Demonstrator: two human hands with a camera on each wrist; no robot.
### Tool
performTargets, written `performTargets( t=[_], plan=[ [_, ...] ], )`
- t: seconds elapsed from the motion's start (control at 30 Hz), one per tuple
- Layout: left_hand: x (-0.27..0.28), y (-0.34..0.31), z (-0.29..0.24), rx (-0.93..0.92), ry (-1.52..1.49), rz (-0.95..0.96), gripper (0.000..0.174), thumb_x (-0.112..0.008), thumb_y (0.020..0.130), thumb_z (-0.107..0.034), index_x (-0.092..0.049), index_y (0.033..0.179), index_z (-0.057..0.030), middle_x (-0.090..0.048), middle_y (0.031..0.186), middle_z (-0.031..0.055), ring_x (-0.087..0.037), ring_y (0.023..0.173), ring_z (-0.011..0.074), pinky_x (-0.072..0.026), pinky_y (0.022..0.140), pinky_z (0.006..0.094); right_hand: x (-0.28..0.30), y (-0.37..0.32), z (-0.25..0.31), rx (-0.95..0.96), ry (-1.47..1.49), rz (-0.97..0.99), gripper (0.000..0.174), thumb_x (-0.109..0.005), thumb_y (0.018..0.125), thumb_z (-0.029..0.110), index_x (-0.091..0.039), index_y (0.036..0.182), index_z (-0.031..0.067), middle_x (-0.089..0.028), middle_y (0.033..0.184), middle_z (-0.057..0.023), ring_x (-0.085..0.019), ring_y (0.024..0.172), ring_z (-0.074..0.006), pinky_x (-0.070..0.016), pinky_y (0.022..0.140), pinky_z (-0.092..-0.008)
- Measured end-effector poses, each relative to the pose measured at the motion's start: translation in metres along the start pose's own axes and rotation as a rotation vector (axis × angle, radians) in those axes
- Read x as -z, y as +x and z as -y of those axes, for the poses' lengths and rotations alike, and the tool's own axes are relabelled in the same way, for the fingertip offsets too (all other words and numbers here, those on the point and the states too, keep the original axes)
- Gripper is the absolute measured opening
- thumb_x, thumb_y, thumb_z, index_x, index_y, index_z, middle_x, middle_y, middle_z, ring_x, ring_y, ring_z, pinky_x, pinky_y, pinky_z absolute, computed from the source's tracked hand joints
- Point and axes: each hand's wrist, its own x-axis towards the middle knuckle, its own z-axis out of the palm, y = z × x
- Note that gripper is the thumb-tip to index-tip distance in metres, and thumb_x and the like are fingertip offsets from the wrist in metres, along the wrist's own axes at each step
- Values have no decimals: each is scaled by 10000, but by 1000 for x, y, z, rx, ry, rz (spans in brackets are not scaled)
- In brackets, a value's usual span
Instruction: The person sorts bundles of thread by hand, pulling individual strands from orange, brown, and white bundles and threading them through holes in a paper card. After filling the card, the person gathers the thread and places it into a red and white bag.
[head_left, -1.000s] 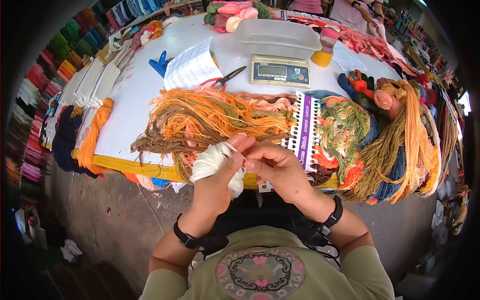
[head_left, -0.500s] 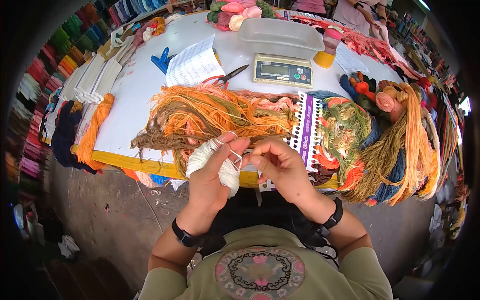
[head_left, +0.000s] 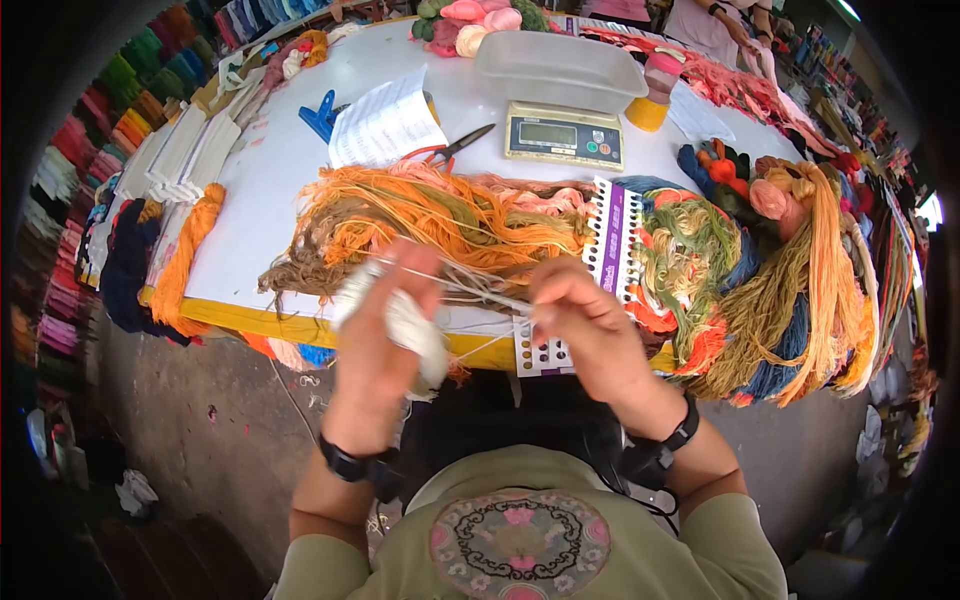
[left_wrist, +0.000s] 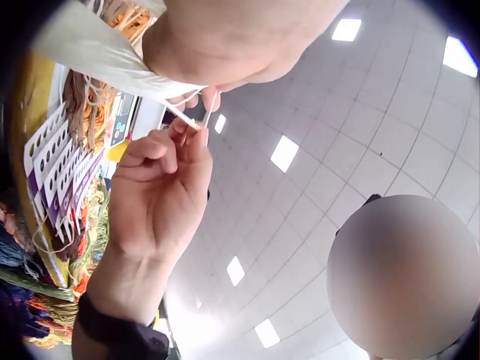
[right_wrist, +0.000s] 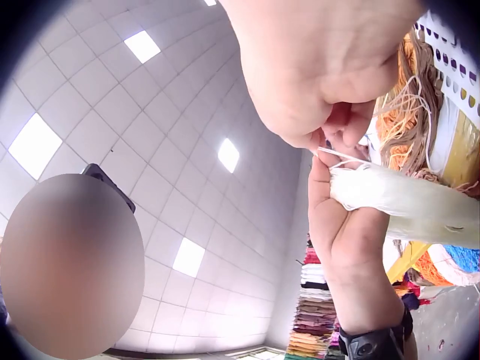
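Pretty bright, even light overall, coming from square ceiling panels (left_wrist: 285, 154) that blow out to pure white in both wrist views. The head view is heavy fisheye with black vignetted corners, and the white counter (head_left: 270, 170) glares a bit toward its far edge. The left hand (head_left: 385, 330) and white yarn bundle (head_left: 405, 325) are smeared with motion blur. Shadows are soft.

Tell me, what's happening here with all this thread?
A person works at a table heaped with coloured thread. Their left hand grips a white skein, and their right hand pinches a strand stretched taut from it. A punched thread card lies just beyond the hands.
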Motion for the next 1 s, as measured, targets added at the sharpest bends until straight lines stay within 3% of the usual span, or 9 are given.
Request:
performTargets(
  t=[0.17, 0.27, 0.33, 0.43, 0.53, 0.57, 0.67, 0.77, 1.0],
  plan=[
    [95, 50, -66, -159, -108, -32, 472, -496, 948, -82, -377, 1396, 9, -462, 1410, 113, -423, 1331, 200, -352, 1125, 336, 58, -27, 34, 95, 266, -229, 53, -578, 915, 111, -582, 951, 73, -512, 1188, -38, -549, 975, -130, -455, 879, -310],
    [152, 69, -99, -120, 37, -129, 377, -480, 975, -124, -457, 1302, 62, -578, 1268, 146, -589, 1162, 214, -576, 637, 238, 75, -40, 52, 68, 295, -416, 91, -569, 936, 146, -577, 1005, 88, -556, 1123, -31, -556, 966, -119, -461, 868, -310],
    [192, 65, -121, 137, 374, 33, 330, -504, 975, -156, -524, 1232, 50, -661, 1104, 171, -678, 971, 230, -579, 768, 292, 91, -45, 58, -65, 226, -491, 114, -551, 953, 162, -568, 1037, 88, -588, 1044, -2, -556, 952, -101, -469, 844, -308],
    [150, 19, -112, 291, 911, -231, 446, -435, 1009, -361, -640, 985, 34, -683, 733, 135, -624, 522, 137, -362, 350, 203, 95, -42, 55, -147, 185, -506, 88, -541, 960, 157, -562, 1005, 84, -608, 929, -1, -551, 803, -74, -479, 731, -246],
    [176, -4, -105, 361, 170, 318, 457, -441, 1006, -372, -641, 956, 36, -650, 636, 152, -552, 415, 133, -351, 363, 186, 80, -29, 44, -231, 224, -518, 67, -545, 955, 139, -561, 948, 74, -613, 821, -28, -489, 613, -59, -433, 583, -194],
    [162, -10, -87, 329, -61, 594, 501, -469, 989, -415, -614, 1061, 59, -672, 756, 158, -536, 447, 90, -353, 370, 169, 75, -24, 40, -261, 160, -410, 69, -541, 955, 131, -564, 935, 69, -614, 800, -31, -471, 593, -56, -404, 561, -191],
    [87, -40, -33, 359, -172, 540, 598, -632, 909, -278, -429, 1357, 62, -604, 883, 69, -420, 512, 28, -329, 395, 149, 36, -10, 30, -325, 29, -231, 76, -525, 952, 101, -590, 933, 65, -620, 774, -25, -418, 541, -39, -333, 504, -184],
    [26, -44, 6, 365, 283, 545, 398, -660, 902, -232, -593, 1198, 26, -612, 950, 30, -435, 604, 18, -296, 462, 183, -6, -9, 32, -279, -268, -44, 66, -539, 955, 91, -593, 959, 54, -611, 774, -3, -488, 597, -31, -378, 521, -191],
    [-4, -27, 36, 236, 271, 543, 406, -649, 903, -320, -603, 1168, -15, -630, 1099, 28, -538, 867, 42, -306, 577, 171, -18, -28, 33, 33, -690, -37, 69, -636, 875, 7, -638, 931, 48, -566, 842, -4, -471, 630, -36, -383, 557, -208]
  ],
)
